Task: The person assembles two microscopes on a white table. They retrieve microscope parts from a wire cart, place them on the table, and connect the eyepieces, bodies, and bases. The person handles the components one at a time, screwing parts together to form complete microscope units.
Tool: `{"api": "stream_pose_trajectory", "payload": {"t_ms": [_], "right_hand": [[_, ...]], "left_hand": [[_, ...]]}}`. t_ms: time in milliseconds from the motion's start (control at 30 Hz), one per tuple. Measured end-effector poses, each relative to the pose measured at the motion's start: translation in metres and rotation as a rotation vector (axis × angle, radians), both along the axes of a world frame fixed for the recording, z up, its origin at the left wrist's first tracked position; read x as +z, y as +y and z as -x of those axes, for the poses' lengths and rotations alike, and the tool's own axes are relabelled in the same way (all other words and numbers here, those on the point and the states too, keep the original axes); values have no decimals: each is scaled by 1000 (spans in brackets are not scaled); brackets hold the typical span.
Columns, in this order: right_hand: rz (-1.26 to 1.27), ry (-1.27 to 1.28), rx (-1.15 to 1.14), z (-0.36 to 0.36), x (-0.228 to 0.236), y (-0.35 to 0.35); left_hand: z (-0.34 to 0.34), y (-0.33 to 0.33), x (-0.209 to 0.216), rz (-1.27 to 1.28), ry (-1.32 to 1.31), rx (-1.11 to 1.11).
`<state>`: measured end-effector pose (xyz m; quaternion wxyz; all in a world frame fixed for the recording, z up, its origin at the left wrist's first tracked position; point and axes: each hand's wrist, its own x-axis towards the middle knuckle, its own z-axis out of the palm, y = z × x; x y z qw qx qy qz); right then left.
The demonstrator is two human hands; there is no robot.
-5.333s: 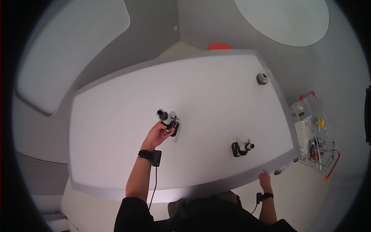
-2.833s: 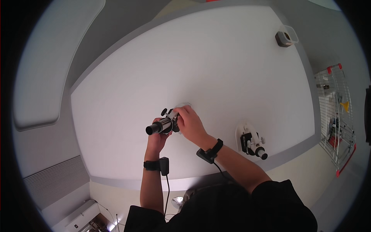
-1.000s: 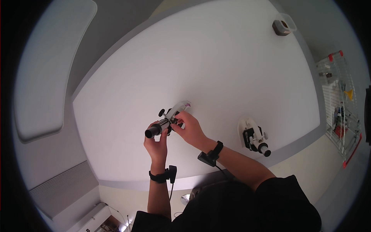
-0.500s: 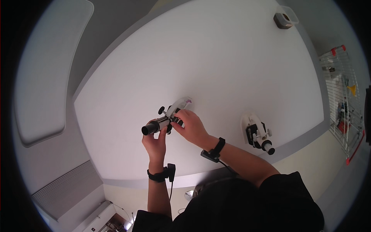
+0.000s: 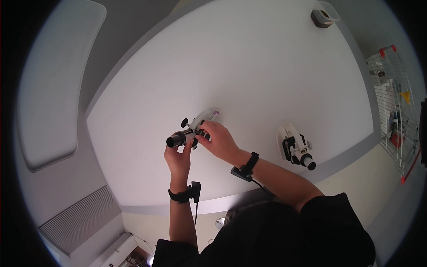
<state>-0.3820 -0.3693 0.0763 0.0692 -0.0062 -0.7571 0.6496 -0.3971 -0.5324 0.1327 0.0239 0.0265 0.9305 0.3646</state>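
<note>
A white microscope (image 5: 205,116) with a black-and-silver eyepiece tube and a black side knob stands on the white table. Its tube points toward me and to the left. My left hand (image 5: 178,158) grips it from below, fingers closed around the tube's underside. From the right, my right hand (image 5: 219,141) has its thumb and fingers pinched on the dark parts at the microscope's middle; the fingers hide just what they touch. A second white microscope (image 5: 294,144) with a black stage stands apart to the right, touched by neither hand.
At the far right corner of the table (image 5: 249,58) sits a clear plastic box (image 5: 323,17) with something dark in it. Beyond the right edge is a wire basket (image 5: 391,111) with red corners, holding assorted items. A grey padded surface (image 5: 53,89) lies off to the left.
The whole scene sits slightly higher in the picture. Both hands keep their hold on the microscope, with only small finger shifts.
</note>
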Motion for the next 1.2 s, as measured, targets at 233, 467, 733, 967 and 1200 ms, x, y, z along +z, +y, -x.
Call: {"api": "stream_pose_trajectory", "payload": {"t_ms": [233,467,733,967,1200], "right_hand": [[175,-112,-10,-4,-9,-5],[286,-561,165,-1,-27,-10],[586,-481,-5,-2,-7,-13],[-202,154,-74,-6,-2,-6],[156,-445,7,-9,-6,-8]], "left_hand": [[-3,-5,-13,-73,72,-24],[-4,-2,-11,-78,69,-32],[-4,-3,-12,-45,71,-35],[-5,-4,-12,-60,63,-34],[-5,1,-8,-45,58,-31]]}}
